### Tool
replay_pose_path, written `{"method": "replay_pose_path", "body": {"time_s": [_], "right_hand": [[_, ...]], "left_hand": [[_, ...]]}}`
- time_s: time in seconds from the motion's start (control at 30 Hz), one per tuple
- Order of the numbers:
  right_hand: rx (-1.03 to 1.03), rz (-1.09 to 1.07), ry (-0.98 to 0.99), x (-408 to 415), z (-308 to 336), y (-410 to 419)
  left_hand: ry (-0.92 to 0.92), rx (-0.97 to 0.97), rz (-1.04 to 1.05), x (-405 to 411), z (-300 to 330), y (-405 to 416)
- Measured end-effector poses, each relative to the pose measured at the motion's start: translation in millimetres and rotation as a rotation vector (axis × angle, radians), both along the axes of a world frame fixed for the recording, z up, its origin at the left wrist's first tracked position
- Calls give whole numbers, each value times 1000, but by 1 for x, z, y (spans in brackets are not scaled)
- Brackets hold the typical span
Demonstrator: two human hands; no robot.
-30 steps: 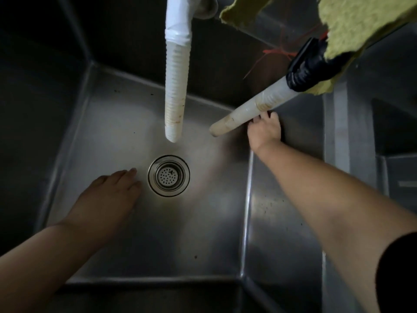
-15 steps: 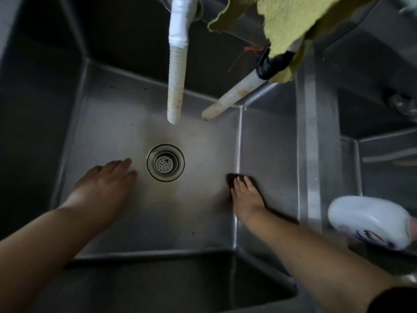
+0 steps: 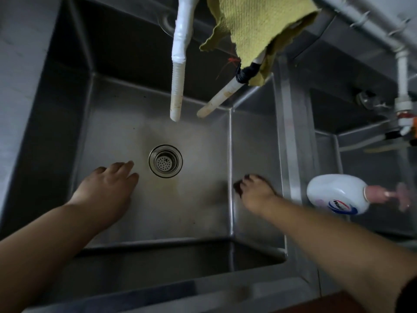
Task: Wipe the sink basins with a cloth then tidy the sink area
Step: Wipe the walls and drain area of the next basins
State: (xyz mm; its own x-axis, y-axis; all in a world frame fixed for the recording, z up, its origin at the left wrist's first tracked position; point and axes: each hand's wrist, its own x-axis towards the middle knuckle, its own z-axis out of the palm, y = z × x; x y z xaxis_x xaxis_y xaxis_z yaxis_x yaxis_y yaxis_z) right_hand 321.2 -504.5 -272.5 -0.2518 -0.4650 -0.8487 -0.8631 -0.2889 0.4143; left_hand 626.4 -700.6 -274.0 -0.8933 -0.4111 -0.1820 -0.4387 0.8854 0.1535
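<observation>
From the head view, the right hand (image 3: 256, 193) is blurred at the basin's right wall, its fingers (image 3: 244, 180) curled on something dark — what it is cannot be told. The left hand (image 3: 108, 188) lies flat, fingers relaxed, just left of the drain (image 3: 165, 161). The yellow cloth (image 3: 255, 26) hangs over a hose (image 3: 220, 99) above the sink basin (image 3: 112, 123). Since half a second ago the right hand sits slightly further right; the white bottle (image 3: 336, 193) shows more fully — the basin floor between the hands lies open.
</observation>
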Motion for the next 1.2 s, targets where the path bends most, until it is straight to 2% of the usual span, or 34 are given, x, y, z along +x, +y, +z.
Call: {"method": "replay_pose_path", "body": {"time_s": [0.13, 0.23, 0.37, 0.5, 0.6, 0.7, 0.83, 0.9, 0.97, 1.07, 1.2], "right_hand": [[-33, 42, 233, -29, 38, -46], [-20, 27, 252, -27, 44, -41], [3, -69, 86, 0, 20, 2], [-4, -323, -138, 32, -9, 49], [44, -318, -196, 43, -20, 52], [-138, -292, -266, 41, -24, 27], [-425, -409, -325, 30, -40, -22], [-481, -468, -325, 18, -63, -36], [-452, -511, -314, 10, -88, -38], [-357, -497, -291, 16, -109, -16], [-374, -222, -468, 40, -122, 37]], "left_hand": [[-47, 44, 4, -4, 10, 12], [-121, 85, -7, -3, 16, 17], [-160, 29, -70, 9, 9, 12], [-141, -4, -92, 20, 25, 0], [-139, -44, -62, 27, 35, -16], [-154, -82, -57, 28, 45, -35], [-173, -164, -11, 26, 55, -60], [-176, -217, -54, 29, 51, -77], [-134, -282, -85, 33, 43, -91], [-104, -316, -105, 40, 27, -104], [-181, -279, -116, 50, 8, -108]]}}
